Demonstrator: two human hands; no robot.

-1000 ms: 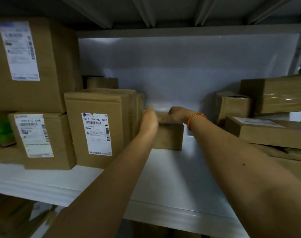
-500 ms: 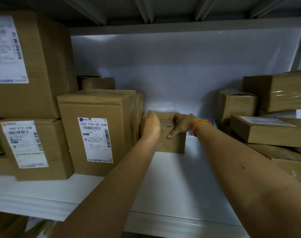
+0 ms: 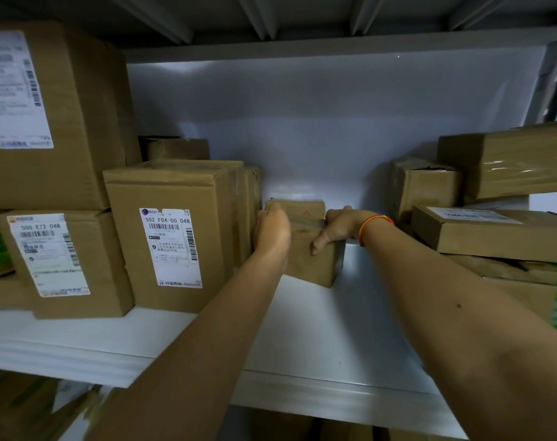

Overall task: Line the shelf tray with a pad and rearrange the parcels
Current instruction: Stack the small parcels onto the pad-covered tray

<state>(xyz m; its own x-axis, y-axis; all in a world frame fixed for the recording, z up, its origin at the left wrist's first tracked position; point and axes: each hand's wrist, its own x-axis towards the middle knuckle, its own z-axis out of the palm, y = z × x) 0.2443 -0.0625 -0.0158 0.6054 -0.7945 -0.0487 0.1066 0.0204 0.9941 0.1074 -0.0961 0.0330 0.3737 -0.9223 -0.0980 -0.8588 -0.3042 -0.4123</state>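
Observation:
A small brown cardboard parcel (image 3: 315, 262) stands on the white pad (image 3: 318, 329) that covers the shelf tray, near the back wall. My left hand (image 3: 272, 232) grips its left side, pressed between it and the taller labelled box (image 3: 169, 237). My right hand (image 3: 337, 229), with an orange band on the wrist, holds the parcel's top right edge, thumb down its front face. Another small box top (image 3: 297, 206) shows just behind the held parcel.
Labelled cartons are stacked on the left, a big one (image 3: 48, 116) on top of a lower one (image 3: 64, 262). More parcels pile up on the right (image 3: 493, 230). The shelf's front lip (image 3: 302, 396) runs below my arms. A metal shelf underside hangs overhead.
Both hands have stayed on the small parcel. My right thumb has come down over its front face, and the parcel sits slightly nearer to me.

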